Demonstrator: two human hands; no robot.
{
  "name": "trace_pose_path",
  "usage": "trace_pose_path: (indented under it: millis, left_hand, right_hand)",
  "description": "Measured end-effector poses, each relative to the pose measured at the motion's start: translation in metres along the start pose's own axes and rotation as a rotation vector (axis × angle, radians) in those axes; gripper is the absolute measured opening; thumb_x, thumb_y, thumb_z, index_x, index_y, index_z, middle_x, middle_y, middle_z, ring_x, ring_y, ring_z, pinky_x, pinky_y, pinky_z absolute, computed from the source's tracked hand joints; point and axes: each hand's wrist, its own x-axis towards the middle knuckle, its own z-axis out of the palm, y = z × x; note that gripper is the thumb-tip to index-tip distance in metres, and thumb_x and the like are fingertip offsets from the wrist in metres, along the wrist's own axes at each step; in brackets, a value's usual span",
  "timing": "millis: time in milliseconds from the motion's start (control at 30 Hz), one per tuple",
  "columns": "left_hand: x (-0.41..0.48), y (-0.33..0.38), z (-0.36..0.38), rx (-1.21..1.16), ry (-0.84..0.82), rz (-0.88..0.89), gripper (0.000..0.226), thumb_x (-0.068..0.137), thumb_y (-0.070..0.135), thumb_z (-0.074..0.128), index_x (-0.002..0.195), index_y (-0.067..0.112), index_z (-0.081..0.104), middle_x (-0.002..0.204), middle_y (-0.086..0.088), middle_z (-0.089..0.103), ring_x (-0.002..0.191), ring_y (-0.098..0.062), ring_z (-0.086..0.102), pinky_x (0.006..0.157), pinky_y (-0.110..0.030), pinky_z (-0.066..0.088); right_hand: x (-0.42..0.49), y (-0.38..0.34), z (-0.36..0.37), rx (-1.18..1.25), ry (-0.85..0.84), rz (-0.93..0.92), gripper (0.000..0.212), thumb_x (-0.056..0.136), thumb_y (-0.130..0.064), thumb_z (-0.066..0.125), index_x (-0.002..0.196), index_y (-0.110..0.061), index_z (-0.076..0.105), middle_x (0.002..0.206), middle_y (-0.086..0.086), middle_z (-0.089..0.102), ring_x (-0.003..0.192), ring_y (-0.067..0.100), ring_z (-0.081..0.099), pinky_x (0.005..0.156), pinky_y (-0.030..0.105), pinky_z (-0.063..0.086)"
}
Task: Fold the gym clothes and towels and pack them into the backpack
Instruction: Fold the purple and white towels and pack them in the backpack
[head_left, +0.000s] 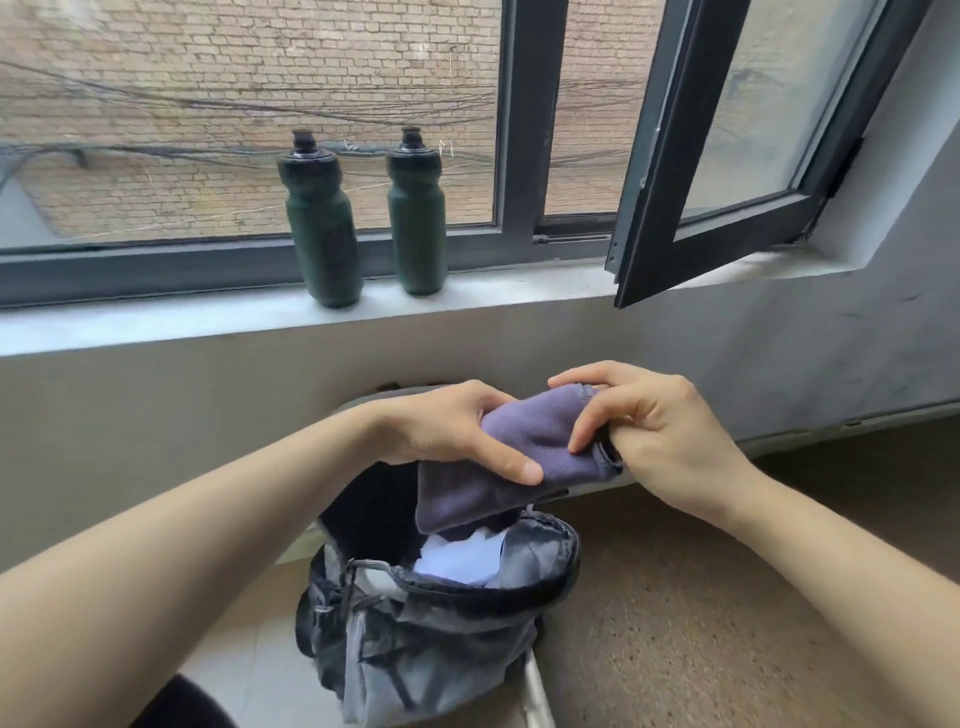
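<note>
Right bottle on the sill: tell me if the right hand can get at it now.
Probably not yet: the right hand pinches the towel, shared with the left hand. Freed, it likely could; nothing stands between it and the right bottle.

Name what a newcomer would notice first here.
Centre frame, the left hand and right hand both grip a folded purple towel over the open grey backpack on the floor, white fabric already inside. Behind, two dark green bottles stand on the windowsill beside an open window.
</note>
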Motion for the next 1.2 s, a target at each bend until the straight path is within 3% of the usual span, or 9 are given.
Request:
trace_pose_path:
  millis: [100, 233, 400, 533, 667, 833, 967, 1067, 1200]
  left_hand:
    - [0.001, -0.004, 0.003, 0.144, 0.100, 0.006, 0.047, 0.062, 0.050, 0.092, 0.097, 0.024, 0.075, 0.092, 0.007, 0.079, 0.090, -0.013, 0.075, 0.082, -0.034, 0.059]
    - [0.000, -0.001, 0.011, 0.292, 0.278, 0.088, 0.036, 0.065, 0.047, 0.094, 0.075, 0.028, 0.065, 0.067, 0.015, 0.063, 0.064, -0.005, 0.057, 0.063, -0.024, 0.049]
    - [-0.007, -0.004, 0.011, 0.465, 0.334, 0.158, 0.049, 0.059, 0.061, 0.088, 0.088, 0.032, 0.061, 0.077, 0.015, 0.066, 0.078, -0.009, 0.061, 0.075, -0.039, 0.055]
    - [-0.014, -0.010, 0.007, 0.358, 0.220, 0.218, 0.064, 0.077, 0.044, 0.083, 0.129, 0.035, 0.047, 0.109, 0.009, 0.072, 0.102, -0.011, 0.066, 0.094, -0.037, 0.052]
    - [-0.019, -0.020, 0.006, 0.314, 0.097, 0.231, 0.074, 0.083, 0.034, 0.078, 0.140, 0.041, 0.032, 0.132, 0.003, 0.062, 0.120, -0.018, 0.061, 0.103, -0.044, 0.048]
    - [-0.026, -0.045, 0.001, 0.565, 0.205, 0.216, 0.068, 0.089, 0.027, 0.069, 0.140, 0.051, 0.032, 0.094, 0.001, 0.065, 0.075, -0.016, 0.059, 0.073, -0.042, 0.049]
    - [-0.032, -0.074, -0.004, 0.824, 0.293, 0.115, 0.048, 0.099, 0.035, 0.054, 0.133, 0.059, 0.032, 0.106, 0.005, 0.052, 0.087, -0.027, 0.059, 0.077, -0.043, 0.049]
    - [-0.036, -0.090, -0.006, 1.003, 0.315, 0.077, 0.025, 0.102, 0.046, 0.033, 0.125, 0.054, 0.042, 0.107, 0.004, 0.042, 0.075, -0.028, 0.058, 0.062, -0.041, 0.048]
    - [-0.031, -0.112, 0.002, 1.122, 0.266, -0.006, 0.031, 0.104, 0.044, 0.041, 0.133, 0.050, 0.050, 0.113, -0.001, 0.044, 0.070, -0.026, 0.054, 0.054, -0.036, 0.041]
  right_hand:
    - [0.003, 0.007, 0.006, 0.320, -0.036, 0.287, 0.012, 0.074, -0.005, 0.056, 0.078, -0.015, 0.061, 0.113, 0.007, 0.074, 0.109, 0.021, 0.067, 0.092, 0.038, 0.052]
    - [-0.002, 0.011, 0.016, 0.074, -0.186, 0.363, 0.064, 0.074, -0.045, 0.083, 0.130, -0.036, 0.052, 0.130, -0.016, 0.062, 0.118, -0.004, 0.057, 0.093, 0.018, 0.048]
    - [0.002, 0.010, 0.024, 0.140, -0.189, 0.280, 0.022, 0.081, -0.009, 0.084, 0.098, -0.013, 0.070, 0.084, 0.003, 0.072, 0.074, 0.005, 0.063, 0.071, 0.019, 0.051]
    - [0.005, 0.013, 0.030, 0.095, -0.139, 0.259, 0.021, 0.082, -0.006, 0.082, 0.097, -0.012, 0.069, 0.087, 0.008, 0.072, 0.074, 0.006, 0.062, 0.072, 0.023, 0.051]
    - [0.003, 0.017, 0.040, 0.010, -0.044, 0.325, 0.031, 0.076, -0.018, 0.087, 0.099, -0.022, 0.067, 0.087, -0.005, 0.073, 0.081, 0.008, 0.068, 0.072, 0.026, 0.055]
    - [-0.007, 0.032, 0.063, -0.184, -0.122, 0.585, 0.059, 0.077, -0.045, 0.083, 0.124, -0.027, 0.053, 0.116, -0.003, 0.062, 0.102, 0.013, 0.062, 0.087, 0.034, 0.053]
    - [-0.030, 0.049, 0.085, -0.160, -0.413, 0.924, 0.077, 0.080, -0.046, 0.081, 0.143, -0.038, 0.038, 0.139, 0.009, 0.036, 0.109, 0.023, 0.053, 0.083, 0.032, 0.048]
    - [-0.046, 0.055, 0.099, 0.048, -0.523, 0.969, 0.053, 0.081, -0.020, 0.083, 0.127, -0.030, 0.058, 0.127, 0.008, 0.058, 0.089, 0.016, 0.063, 0.064, 0.024, 0.058]
    - [-0.052, 0.053, 0.107, -0.025, -0.497, 0.851, 0.047, 0.077, 0.004, 0.073, 0.113, -0.026, 0.068, 0.098, 0.008, 0.067, 0.054, 0.008, 0.052, 0.047, 0.017, 0.041]
